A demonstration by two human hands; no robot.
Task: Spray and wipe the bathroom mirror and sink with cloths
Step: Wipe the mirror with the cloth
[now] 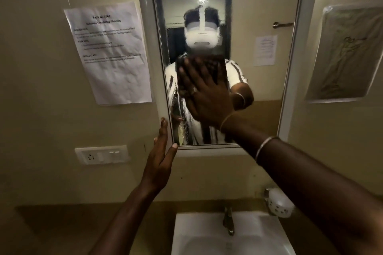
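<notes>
The right hand (207, 99) lies flat, fingers straight and spread, pressing a dark cloth (214, 66) against the middle of the mirror (261, 89). The left hand (159, 159) is open too, its straight fingers resting on the mirror's lower left frame corner. The glass above the cloth looks wet and streaked. A sink (196, 225) with a tap (228, 221) sits below the mirror. A printed sheet (109, 51) hangs left of the mirror, with a switch plate (101, 154) beneath it.

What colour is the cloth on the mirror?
The cloth is dark, near black; head view, under the right hand.
</notes>
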